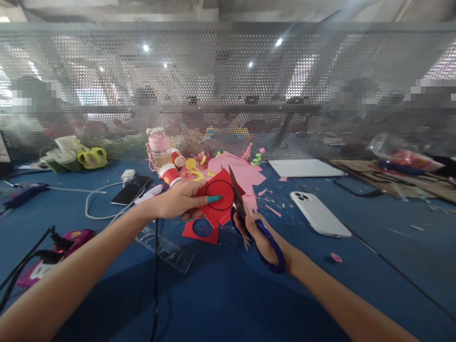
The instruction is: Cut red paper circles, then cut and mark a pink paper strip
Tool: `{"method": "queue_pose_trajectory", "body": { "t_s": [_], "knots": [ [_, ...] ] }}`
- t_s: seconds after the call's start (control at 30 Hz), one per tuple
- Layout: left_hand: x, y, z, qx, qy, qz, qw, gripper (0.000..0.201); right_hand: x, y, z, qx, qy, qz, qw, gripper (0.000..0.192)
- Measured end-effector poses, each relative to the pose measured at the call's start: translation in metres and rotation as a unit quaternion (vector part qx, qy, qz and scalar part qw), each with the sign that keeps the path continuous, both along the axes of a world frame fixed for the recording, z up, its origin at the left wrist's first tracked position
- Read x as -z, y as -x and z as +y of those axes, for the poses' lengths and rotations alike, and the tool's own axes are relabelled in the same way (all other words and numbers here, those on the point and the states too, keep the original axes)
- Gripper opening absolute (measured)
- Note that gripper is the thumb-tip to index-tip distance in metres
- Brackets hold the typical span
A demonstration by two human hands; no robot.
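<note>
My left hand pinches a sheet of red paper that has a black circle drawn on it, held just above the blue table. My right hand grips blue-handled scissors, whose dark blades point up and away and meet the red paper's right edge beside the circle. A second piece of red paper with a round hole cut out lies on the table just under my left hand.
Pink paper sheets and scraps lie behind the red sheet. A white phone lies right, a black phone with a white cable left. A clear ruler, a pink bottle, a white board and a mesh screen surround them.
</note>
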State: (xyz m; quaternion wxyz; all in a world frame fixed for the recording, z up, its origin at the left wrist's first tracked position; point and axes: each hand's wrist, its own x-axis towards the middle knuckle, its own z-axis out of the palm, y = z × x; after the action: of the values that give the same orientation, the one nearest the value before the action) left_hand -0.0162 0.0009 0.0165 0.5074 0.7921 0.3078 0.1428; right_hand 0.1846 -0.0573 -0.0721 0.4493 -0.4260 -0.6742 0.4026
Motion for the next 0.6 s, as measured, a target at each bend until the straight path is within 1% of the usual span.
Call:
{"method": "queue_pose_trajectory", "body": {
  "t_s": [0.07, 0.13, 0.33, 0.53, 0.6],
  "knots": [
    [-0.0004, 0.0011, 0.0007, 0.001, 0.001, 0.007, 1.000, 0.011, -0.0003, -0.0001, -0.0004, -0.001, 0.007, -0.002, 1.000, 0.058],
    [-0.0006, 0.0020, 0.0016, -0.003, 0.003, 0.015, 1.000, 0.014, -0.0010, -0.0006, -0.0009, -0.005, 0.014, -0.008, 1.000, 0.059],
    [-0.0026, 0.0037, 0.0030, -0.012, -0.002, 0.033, 0.999, 0.018, -0.0046, -0.0028, -0.0018, -0.014, 0.023, -0.023, 0.999, 0.055],
    [-0.0015, 0.0070, 0.0067, -0.001, -0.001, 0.030, 1.000, 0.009, -0.0065, -0.0025, -0.0036, -0.009, 0.030, -0.025, 0.999, 0.055],
    [-0.0002, 0.0081, 0.0086, 0.008, 0.003, 0.022, 1.000, 0.010, -0.0067, -0.0025, -0.0042, -0.011, 0.039, -0.025, 0.999, 0.055]
  ]
}}
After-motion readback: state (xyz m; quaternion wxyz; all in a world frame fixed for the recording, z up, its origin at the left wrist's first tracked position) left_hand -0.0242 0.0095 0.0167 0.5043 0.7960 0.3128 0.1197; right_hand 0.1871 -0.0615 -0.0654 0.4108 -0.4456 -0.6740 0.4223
